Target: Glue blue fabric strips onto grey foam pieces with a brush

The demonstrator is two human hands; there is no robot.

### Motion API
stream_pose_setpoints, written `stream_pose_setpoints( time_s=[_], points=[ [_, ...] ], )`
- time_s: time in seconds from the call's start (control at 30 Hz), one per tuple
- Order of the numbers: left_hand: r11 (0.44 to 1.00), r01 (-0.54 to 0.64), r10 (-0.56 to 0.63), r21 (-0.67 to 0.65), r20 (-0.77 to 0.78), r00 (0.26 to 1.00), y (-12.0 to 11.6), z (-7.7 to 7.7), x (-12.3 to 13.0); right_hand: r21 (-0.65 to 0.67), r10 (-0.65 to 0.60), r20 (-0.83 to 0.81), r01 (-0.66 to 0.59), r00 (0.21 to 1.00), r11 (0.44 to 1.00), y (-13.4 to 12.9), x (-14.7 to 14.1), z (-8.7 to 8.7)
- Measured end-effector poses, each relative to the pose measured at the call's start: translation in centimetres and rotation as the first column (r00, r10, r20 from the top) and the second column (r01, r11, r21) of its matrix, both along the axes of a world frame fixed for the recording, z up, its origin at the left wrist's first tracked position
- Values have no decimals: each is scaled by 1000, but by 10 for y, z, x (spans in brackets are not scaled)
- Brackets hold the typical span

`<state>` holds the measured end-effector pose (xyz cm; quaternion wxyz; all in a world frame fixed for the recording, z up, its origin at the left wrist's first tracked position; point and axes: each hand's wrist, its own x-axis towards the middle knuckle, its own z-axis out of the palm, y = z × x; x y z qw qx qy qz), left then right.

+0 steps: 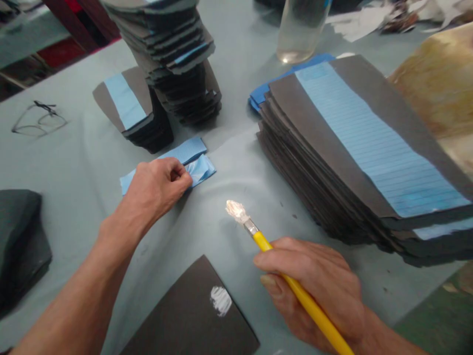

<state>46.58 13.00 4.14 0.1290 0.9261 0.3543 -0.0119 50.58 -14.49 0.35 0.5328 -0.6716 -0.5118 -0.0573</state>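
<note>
My right hand (314,291) is closed around a yellow-handled paintbrush (264,241), its bristles coated with a whitish paste and held above the table. My left hand (162,180) pinches at a blue paper strip (201,168) that lies on the table beside a second blue strip (188,149). In front of me rests a dark grey card (185,315), with a white smear of paste (220,301) close to one edge. How firmly the left fingers hold the strip is partly hidden by the hand.
A thick stack of dark cards with a blue strip (369,143) stands on the right. Taller card piles (177,54) rise at the back, beside a smaller stack (125,101). Eyeglasses (39,121) lie at left, a clear container (301,32) stands behind, and a dark bundle (22,246) sits at the left edge.
</note>
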Motion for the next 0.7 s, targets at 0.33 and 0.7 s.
stream_pose_setpoints(
  time_s=[0.33, 0.7],
  points=[
    [986, -44, 56, -158, 72, 996, 8, 2, -10, -46, -9, 65, 12, 998, 999, 6, 1, -7],
    [893, -10, 167, -451, 310, 936, 23, -19, -21, -235, -96, -157, 57, 983, 970, 68, 11, -12]
  ],
)
